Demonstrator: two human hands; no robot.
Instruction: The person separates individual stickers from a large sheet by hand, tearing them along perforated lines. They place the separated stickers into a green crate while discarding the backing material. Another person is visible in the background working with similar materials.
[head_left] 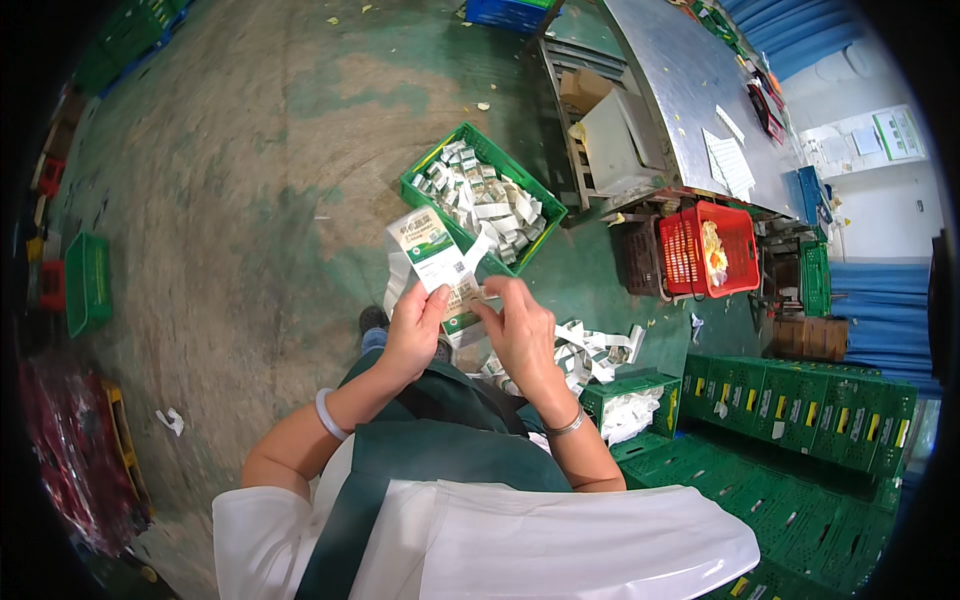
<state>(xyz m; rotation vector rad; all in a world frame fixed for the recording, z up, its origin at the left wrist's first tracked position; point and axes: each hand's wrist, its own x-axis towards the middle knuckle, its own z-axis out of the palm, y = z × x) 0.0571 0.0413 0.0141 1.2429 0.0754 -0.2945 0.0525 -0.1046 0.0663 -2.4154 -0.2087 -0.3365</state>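
We're pinching a strip of printed labels (432,255) in the left hand (413,335), long axis running up and away toward the green crate (425,172), while the right hand (522,330) is nipping, it seems, its lower end.

White-and-green printed label strip (432,262), several joined panels, held upright and slightly tilted, its lower end pinched, the rest trailing downward.

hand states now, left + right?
Left hand: closed on a strip of paper labels.
Right hand: fingers pinching the same strip at its lower end.
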